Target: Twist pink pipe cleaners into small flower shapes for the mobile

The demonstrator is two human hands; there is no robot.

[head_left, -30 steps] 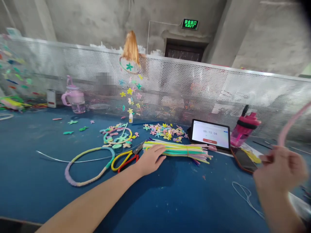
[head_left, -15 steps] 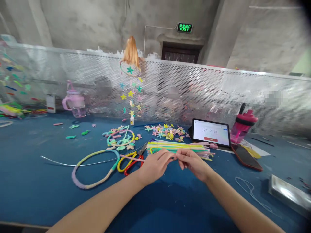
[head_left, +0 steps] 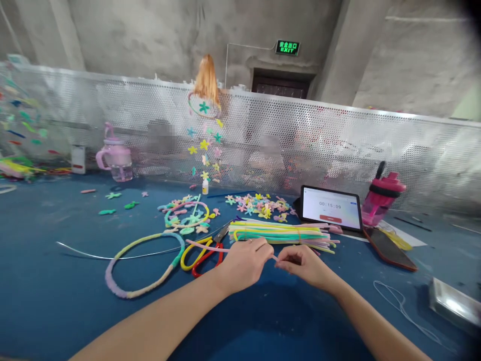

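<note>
Pink pipe cleaner (head_left: 206, 246) held in both hands, just off middle of bench (head_left: 56, 220), tail reaching left over red-handled scissors (head_left: 201, 268). Left hand (head_left: 244, 265) curled, tight narrow grip on stem. Right hand (head_left: 304, 265) just beside it, thumb and fingers in narrow pinch on stem's right tip. Banded pipe-cleaner bundle (head_left: 281, 233) directly behind hands. Pastel pipe-cleaner hoop (head_left: 131, 294) off to left. Foam flower pile (head_left: 259, 205) further back. Tablet timer (head_left: 330, 209) near back edge, reading 00:15:09.
</note>
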